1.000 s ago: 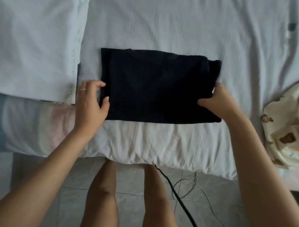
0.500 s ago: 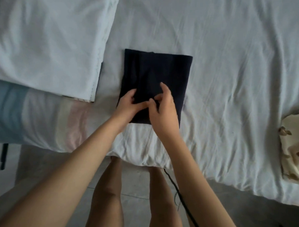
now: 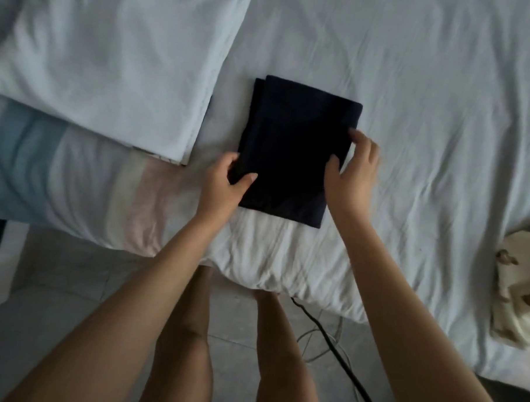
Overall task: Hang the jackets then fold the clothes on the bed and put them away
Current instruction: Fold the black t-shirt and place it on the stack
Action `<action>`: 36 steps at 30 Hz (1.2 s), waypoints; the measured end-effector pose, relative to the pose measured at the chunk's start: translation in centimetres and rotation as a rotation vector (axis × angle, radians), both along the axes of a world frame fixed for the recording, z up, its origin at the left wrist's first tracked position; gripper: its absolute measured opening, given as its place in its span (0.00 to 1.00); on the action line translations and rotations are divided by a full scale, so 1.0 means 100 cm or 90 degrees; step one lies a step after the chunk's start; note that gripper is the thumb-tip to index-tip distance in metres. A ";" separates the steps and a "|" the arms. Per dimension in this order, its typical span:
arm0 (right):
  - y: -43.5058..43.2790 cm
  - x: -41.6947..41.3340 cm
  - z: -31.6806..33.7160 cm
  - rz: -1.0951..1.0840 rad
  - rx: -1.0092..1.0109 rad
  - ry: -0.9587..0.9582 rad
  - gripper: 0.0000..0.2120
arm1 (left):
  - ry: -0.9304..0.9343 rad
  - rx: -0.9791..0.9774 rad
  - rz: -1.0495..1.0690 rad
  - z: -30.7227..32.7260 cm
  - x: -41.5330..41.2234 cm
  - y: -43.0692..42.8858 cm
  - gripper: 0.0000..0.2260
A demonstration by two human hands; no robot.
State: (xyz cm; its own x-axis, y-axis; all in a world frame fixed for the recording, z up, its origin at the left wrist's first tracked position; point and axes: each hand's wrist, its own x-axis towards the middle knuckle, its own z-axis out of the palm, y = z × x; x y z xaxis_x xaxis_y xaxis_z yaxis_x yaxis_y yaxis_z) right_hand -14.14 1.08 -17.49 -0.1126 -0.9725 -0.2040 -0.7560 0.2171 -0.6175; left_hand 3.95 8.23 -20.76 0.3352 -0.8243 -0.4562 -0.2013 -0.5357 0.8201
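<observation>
A white-sheeted bed (image 3: 436,117) fills the frame, with a pillow (image 3: 115,76) at upper left. At centre lies a dark folded garment (image 3: 295,151). The left hand (image 3: 223,184) grips its left edge, thumb on top. The right hand (image 3: 353,172) pinches its right edge. A cream patterned cloth (image 3: 523,296) lies at the right edge of the frame.

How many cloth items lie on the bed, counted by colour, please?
Dark navy: 1, the folded garment, gripped by the left hand and the right hand.
White: 1, the folded cover.
Pastel striped: 1, the blanket.
Cream with brown print: 1, the patterned cloth.
Total: 4.
</observation>
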 end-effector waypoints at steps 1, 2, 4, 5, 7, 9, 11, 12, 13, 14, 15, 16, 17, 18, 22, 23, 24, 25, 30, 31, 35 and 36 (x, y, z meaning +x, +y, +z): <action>-0.011 0.009 0.000 0.025 -0.006 0.005 0.24 | -0.008 0.002 0.021 0.001 -0.003 0.004 0.11; -0.022 0.019 0.001 0.053 -0.008 0.018 0.25 | -0.016 0.009 0.043 0.002 -0.006 0.007 0.11; -0.045 0.038 0.000 0.153 -0.012 0.089 0.26 | -0.029 0.018 0.075 0.005 -0.012 0.013 0.10; -0.058 0.047 -0.001 0.217 -0.007 0.131 0.26 | -0.036 0.018 0.083 0.006 -0.014 0.014 0.10; -0.079 0.062 -0.004 0.311 0.033 0.168 0.22 | -0.052 0.019 0.105 0.006 -0.017 0.015 0.12; -0.093 0.077 -0.005 0.336 0.076 0.153 0.18 | -0.087 0.019 0.128 0.007 -0.016 0.016 0.12; -0.103 0.089 -0.007 0.323 0.091 0.132 0.15 | -0.142 0.018 0.127 0.005 -0.012 0.020 0.10; -0.106 0.093 -0.008 0.312 0.096 0.127 0.14 | -0.162 0.022 0.125 0.004 -0.009 0.023 0.09; -0.109 0.095 -0.011 0.304 0.101 0.128 0.13 | -0.169 0.031 0.129 0.004 -0.008 0.025 0.09; -0.109 0.098 -0.014 0.302 0.106 0.131 0.13 | -0.173 0.048 0.135 0.004 -0.006 0.028 0.09; -0.109 0.098 -0.018 0.300 0.103 0.128 0.13 | -0.184 0.066 0.135 0.004 -0.006 0.032 0.10; -0.107 0.097 -0.022 0.296 0.087 0.121 0.14 | -0.202 0.077 0.134 0.005 -0.007 0.034 0.10; -0.103 0.096 -0.025 0.293 0.059 0.107 0.17 | -0.219 0.078 0.138 0.006 -0.008 0.035 0.10; -0.099 0.092 -0.027 0.287 0.025 0.086 0.19 | -0.223 0.072 0.146 0.006 -0.010 0.036 0.11; -0.068 0.067 -0.019 0.126 -0.157 0.050 0.21 | -0.231 0.115 0.094 0.004 -0.010 0.031 0.18; -0.056 0.057 -0.016 0.043 -0.174 0.039 0.21 | -0.207 0.131 0.072 0.002 -0.008 0.030 0.18; -0.044 0.046 -0.016 -0.041 -0.161 0.023 0.22 | -0.176 0.140 0.055 0.001 -0.006 0.029 0.18; -0.032 0.034 -0.013 -0.117 -0.111 -0.002 0.23 | -0.151 0.147 0.040 0.001 -0.003 0.028 0.19; 0.021 -0.010 -0.012 -0.233 0.334 -0.428 0.31 | -0.079 0.112 0.004 0.009 0.012 0.022 0.16; 0.028 -0.010 -0.011 -0.199 0.356 -0.460 0.34 | -0.061 0.087 0.004 0.015 0.013 0.021 0.15; 0.039 -0.005 0.006 -0.203 0.413 -0.612 0.29 | 0.125 0.021 0.074 0.049 0.019 0.002 0.14; 0.037 -0.001 0.015 -0.224 0.430 -0.672 0.26 | 0.197 0.015 0.084 0.061 0.025 -0.008 0.12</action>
State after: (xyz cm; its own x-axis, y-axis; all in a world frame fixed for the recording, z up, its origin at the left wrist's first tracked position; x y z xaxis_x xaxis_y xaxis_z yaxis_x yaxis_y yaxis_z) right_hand -14.26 4.73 -15.97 0.1752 -0.5954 -0.7841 0.1854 0.8021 -0.5677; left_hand 6.43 7.41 -14.70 0.2805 -0.7714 -0.5712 0.1279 -0.5598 0.8187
